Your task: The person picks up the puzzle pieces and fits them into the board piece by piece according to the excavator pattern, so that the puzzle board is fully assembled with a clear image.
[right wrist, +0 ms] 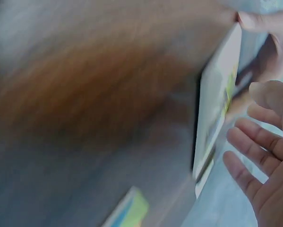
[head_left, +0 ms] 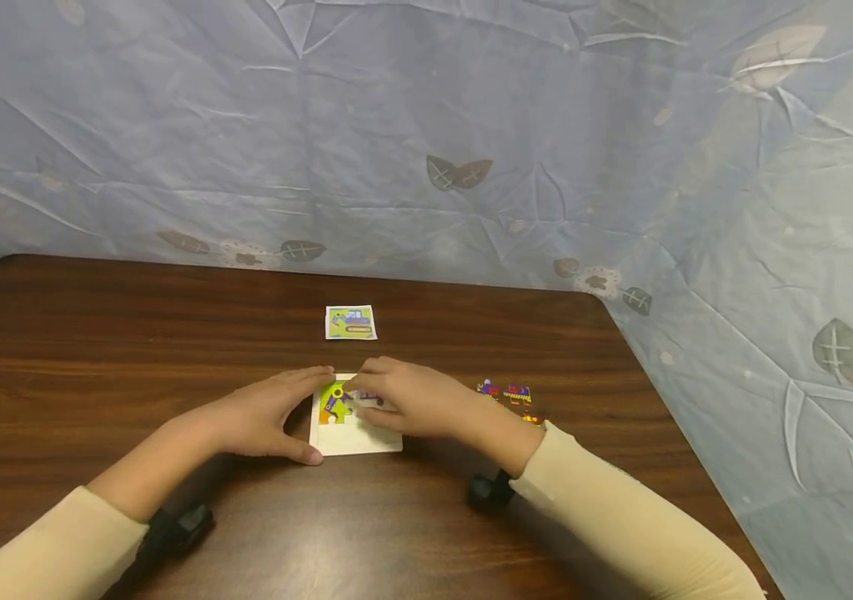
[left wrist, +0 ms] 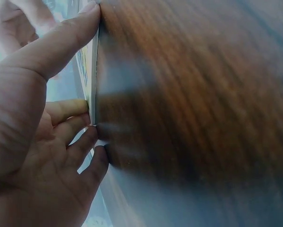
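A shallow white puzzle tray (head_left: pixel 362 443) lies flat on the table, its lower part bare. A yellow-green puzzle piece (head_left: pixel 332 408) with a purple digger arm sits in its upper left; more purple print (head_left: pixel 372 400) shows beside it, partly covered by the right hand. My left hand (head_left: pixel 268 412) holds the tray's left side, thumb at the near corner and fingertips at the far one. Over the tray's upper right hovers my right hand (head_left: pixel 414 398). In the right wrist view its fingers (right wrist: pixel 252 139) are loosely bent and spread from the thumb, with nothing visible between them.
Beyond the tray lies a small picture card (head_left: pixel 351 322) of a blue digger. Several loose puzzle pieces (head_left: pixel 516 393) lie right of the right forearm, partly hidden by it. A grey leaf-print curtain (head_left: pixel 396 125) hangs behind the brown wooden table (head_left: pixel 133 333) and along its right side.
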`<state>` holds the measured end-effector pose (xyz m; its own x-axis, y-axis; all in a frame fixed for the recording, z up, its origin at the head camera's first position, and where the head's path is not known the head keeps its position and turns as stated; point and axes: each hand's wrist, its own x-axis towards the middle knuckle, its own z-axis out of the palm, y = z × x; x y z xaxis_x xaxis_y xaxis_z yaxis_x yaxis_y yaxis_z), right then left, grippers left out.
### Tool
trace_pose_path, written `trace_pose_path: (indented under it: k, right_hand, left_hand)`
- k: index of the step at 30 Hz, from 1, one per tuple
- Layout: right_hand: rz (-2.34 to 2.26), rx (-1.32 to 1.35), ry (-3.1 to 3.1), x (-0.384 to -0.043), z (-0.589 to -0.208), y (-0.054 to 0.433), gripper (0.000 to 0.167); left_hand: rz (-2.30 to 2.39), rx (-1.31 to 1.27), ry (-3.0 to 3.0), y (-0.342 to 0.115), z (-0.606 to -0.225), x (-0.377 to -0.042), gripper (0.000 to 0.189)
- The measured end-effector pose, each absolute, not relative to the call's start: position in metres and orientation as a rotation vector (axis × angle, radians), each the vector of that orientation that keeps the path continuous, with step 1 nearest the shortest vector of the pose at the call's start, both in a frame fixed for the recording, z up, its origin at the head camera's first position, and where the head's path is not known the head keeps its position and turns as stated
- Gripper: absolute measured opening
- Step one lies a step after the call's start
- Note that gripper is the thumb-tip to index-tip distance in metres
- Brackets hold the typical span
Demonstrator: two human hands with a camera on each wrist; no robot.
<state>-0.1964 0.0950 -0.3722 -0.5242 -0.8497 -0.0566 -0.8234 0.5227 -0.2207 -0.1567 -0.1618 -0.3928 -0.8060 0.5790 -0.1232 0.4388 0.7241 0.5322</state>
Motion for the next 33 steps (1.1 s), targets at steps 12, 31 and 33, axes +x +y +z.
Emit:
trace_pose_path:
  k: [12,31,33]
  right_hand:
    - [-0.341,-1.085,2.753,-0.210,-0.370,0.184,0.039]
    - [-0.355,-1.002,2.771,-0.212,-0.382,0.254,0.035]
    - [-0.343,-1.008,2.777,-0.213,-0.384,0.256,0.035]
  left_hand:
    - [0.723,0.808,2.666,-0.161,-0.396,-0.156,0.110]
    - [0.739,0.830,2.665,-0.162,-0.395,-0.157,0.111]
    - [0.739,0.838,2.668,-0.162,-0.395,-0.157,0.111]
